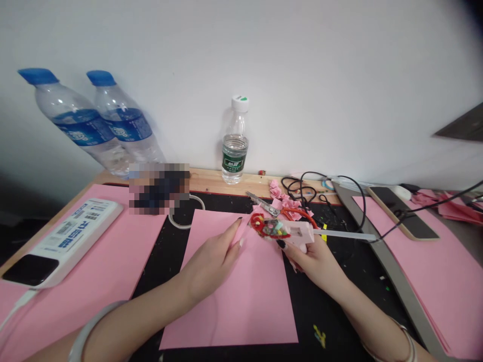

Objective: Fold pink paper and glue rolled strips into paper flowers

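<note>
My right hand [311, 259] is wrapped around a pale pink hot glue gun [300, 235], whose front is covered in red and multicoloured bits. A whitish glue stick [347, 235] sticks out of its back. The nozzle end points left, towards my left hand [211, 261]. My left thumb and index finger are bent towards each other in a pinch close to that end; whatever lies between them blends with the pink behind. Under both hands lies a pink paper sheet [241, 311]. Scissors [266, 205] with red handles rest just behind the glue gun, beside crumpled pink paper pieces [290, 207].
A small water bottle [235, 156] stands by the wall; two large bottles [85, 125] lean at the left. A white power bank [66, 239] lies on pink paper. At right are a phone [402, 213], black cables [364, 201] and more pink sheets [445, 281].
</note>
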Available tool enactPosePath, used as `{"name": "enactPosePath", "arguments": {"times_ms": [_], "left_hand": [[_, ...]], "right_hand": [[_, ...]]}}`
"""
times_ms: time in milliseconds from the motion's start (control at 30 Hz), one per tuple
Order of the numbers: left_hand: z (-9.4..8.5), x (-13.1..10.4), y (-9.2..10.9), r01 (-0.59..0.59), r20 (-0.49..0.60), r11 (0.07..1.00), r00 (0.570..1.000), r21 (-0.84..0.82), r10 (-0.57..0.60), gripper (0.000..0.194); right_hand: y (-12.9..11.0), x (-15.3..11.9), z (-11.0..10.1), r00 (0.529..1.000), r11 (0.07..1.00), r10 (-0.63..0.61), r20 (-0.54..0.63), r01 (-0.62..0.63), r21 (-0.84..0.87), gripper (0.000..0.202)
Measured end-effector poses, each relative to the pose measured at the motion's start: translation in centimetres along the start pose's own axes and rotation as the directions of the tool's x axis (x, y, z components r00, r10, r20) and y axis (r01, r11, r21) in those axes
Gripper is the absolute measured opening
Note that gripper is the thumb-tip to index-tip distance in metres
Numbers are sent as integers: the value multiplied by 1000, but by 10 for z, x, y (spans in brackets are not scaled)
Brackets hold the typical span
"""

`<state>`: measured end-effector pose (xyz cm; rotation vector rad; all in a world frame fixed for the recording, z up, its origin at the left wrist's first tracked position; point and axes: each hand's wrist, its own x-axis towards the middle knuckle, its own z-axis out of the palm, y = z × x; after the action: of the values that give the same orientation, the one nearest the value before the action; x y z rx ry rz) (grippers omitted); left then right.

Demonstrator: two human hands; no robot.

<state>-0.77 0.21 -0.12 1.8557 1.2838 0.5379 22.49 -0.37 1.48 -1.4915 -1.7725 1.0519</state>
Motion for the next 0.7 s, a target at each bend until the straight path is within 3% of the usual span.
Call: {"name": "enactPosePath", "arguments": {"times_ms": [400,700], "left_hand": [[0,-1,-2,12,3,1000,1000,17,-12,54],[-2,-1,0,-7,11,1000,1000,-3,7,53]], "right_hand": [[1,2,-1,999,999,0,-38,2,48,26],[3,0,-3,995,998,62,-84,-64,-21,31]]}}
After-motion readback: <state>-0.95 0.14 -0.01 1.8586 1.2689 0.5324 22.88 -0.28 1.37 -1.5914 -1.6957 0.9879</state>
